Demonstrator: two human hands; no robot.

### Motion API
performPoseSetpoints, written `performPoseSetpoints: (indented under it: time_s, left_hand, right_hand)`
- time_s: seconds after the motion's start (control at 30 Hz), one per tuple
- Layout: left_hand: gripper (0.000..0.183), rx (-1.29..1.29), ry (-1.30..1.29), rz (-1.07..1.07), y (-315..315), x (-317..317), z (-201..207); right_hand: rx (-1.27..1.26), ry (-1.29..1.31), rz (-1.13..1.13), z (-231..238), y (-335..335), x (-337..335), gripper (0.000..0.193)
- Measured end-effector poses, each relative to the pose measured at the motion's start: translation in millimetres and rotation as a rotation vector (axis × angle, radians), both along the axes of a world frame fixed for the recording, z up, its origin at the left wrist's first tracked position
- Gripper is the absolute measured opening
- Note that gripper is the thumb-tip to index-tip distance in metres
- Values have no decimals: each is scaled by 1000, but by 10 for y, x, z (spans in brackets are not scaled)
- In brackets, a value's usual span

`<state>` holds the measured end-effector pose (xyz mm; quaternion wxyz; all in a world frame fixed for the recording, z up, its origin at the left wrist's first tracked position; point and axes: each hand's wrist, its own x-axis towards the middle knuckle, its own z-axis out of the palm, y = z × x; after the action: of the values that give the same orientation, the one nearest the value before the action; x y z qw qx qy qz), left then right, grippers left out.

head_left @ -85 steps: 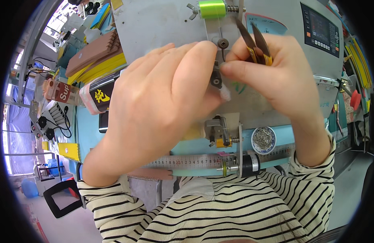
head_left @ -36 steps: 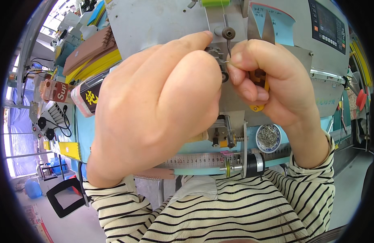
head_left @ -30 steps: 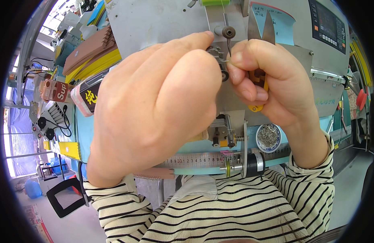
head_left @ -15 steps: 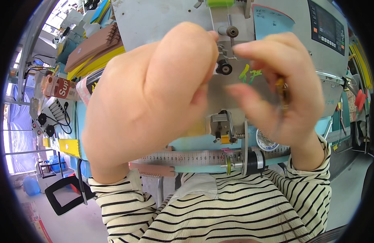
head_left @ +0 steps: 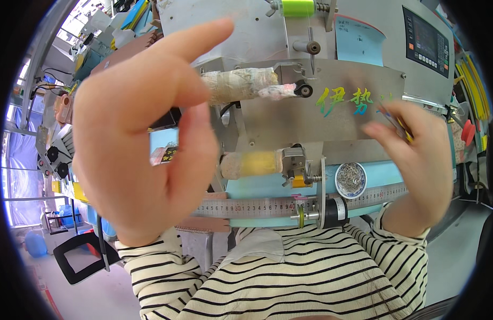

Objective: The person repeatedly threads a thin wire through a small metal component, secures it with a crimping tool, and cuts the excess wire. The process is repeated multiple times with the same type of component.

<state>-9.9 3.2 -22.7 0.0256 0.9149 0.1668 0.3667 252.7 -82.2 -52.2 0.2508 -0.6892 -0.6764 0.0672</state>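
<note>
Left hand (head_left: 142, 125): forefinger is pointing away, thumb is bending toward another finger; whether they are pinching anything, one cannot tell.
Right hand (head_left: 420, 146): fingers are gripping snips (head_left: 402, 128), thumb and forefinger standing apart.
Snips: lying inside the right fingers, showing dark metal and yellow, blurred.
Wrapped arm (head_left: 238, 85): extending rightward from beside the left fingers, showing pale, stained wrapping.
Bowl (head_left: 338, 186): sitting below-left of the right fingers, holding silvery pieces (head_left: 351, 178).

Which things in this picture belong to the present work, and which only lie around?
Seemingly in use:
snips, in the right hand
wrapped machine arm, near the left hand
green spool

Seemingly lying around:
blue paper
brown strip
ruler
</note>
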Motion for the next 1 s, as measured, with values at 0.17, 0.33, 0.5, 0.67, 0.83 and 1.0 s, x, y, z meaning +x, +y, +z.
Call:
performPoseSetpoints:
  time_s: [0.17,0.33,0.5,0.67,0.83,1.0]
  left_hand:
    - [32,120,172,142,-102,84,-54]
    - [38,198,496,384,-200,218,35]
    - [39,290,452,506,-163,282,-28]
    - [28,313,394,470,-149,225,-41]
    - [23,335,288,384,-121,208,-58]
    - [22,262,169,379,-59,270,-155]
  right_hand:
    - [315,632,29,-90,-129,-41,33]
    - [-165,1330,172,-244,265,-325,32]
    - [-22,1211,199,-308,301,-336,13]
    - [111,898,151,-339,468,-443,7]
    - [427,816,224,-243,461,-439,7]
    - [257,576,215,-299,233,-496,4]
